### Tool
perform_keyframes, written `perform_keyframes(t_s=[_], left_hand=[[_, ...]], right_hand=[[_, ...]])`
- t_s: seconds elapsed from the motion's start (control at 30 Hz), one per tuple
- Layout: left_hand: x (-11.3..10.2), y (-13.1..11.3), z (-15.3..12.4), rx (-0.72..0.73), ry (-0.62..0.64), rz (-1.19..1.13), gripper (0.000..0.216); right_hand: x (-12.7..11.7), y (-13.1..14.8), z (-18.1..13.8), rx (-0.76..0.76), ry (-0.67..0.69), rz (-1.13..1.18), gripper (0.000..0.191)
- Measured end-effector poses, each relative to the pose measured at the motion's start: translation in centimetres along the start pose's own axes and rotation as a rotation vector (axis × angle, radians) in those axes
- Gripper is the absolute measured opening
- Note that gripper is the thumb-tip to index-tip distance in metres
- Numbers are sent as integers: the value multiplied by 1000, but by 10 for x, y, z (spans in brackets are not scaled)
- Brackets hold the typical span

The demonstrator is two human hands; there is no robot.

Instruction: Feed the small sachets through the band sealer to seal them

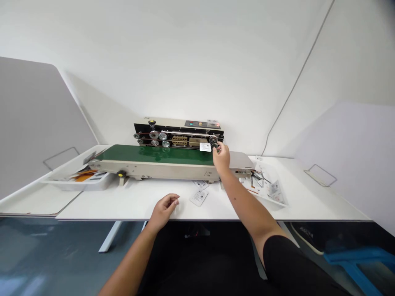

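Note:
A band sealer machine (179,135) with a green conveyor belt (154,155) stands on the white table (308,201). My right hand (221,156) reaches to the belt's right end and pinches a small white packet (205,146) at the machine's rollers. My left hand (163,209) rests near the table's front edge, fingers loosely curled with nothing visible in them. Two small white packets (199,197) lie on the table just right of it.
A white tray (78,181) with orange and white packets sits under the belt's left end. Another tray (265,187) of packets lies at the right end. Grey partitions stand at both sides. A blue frame (358,263) shows at the lower right.

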State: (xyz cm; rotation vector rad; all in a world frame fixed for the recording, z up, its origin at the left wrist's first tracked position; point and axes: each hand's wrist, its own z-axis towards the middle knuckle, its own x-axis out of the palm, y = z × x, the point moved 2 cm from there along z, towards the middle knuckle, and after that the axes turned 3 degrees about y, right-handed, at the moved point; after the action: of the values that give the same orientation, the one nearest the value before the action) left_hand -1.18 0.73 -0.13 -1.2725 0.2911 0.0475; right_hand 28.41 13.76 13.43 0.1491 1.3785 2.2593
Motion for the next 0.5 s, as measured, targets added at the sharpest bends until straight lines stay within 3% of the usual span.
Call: perform_keyframes(t_s=[0.03, 0.07, 0.13, 0.2, 0.27, 0.37, 0.5], left_hand=[[0, 0, 0, 2, 1, -4, 32], [0, 0, 0, 4, 3, -5, 31], [1, 1, 0, 7, 8, -2, 31], [1, 1, 0, 10, 15, 6, 31], [0, 1, 1, 14, 19, 11, 32], [0, 0, 1, 12, 26, 24, 32], [0, -2, 0, 7, 30, 52, 32]], right_hand=[[0, 3, -22, -133, -11, -81, 39], [2, 3, -46, -244, 72, -111, 39], [11, -4, -97, -394, 378, -135, 42], [20, -19, -141, -411, 645, -218, 57], [26, -38, -169, -300, 791, -389, 71], [32, -61, -183, -128, 867, -587, 68], [33, -68, -183, -144, 837, -565, 53]])
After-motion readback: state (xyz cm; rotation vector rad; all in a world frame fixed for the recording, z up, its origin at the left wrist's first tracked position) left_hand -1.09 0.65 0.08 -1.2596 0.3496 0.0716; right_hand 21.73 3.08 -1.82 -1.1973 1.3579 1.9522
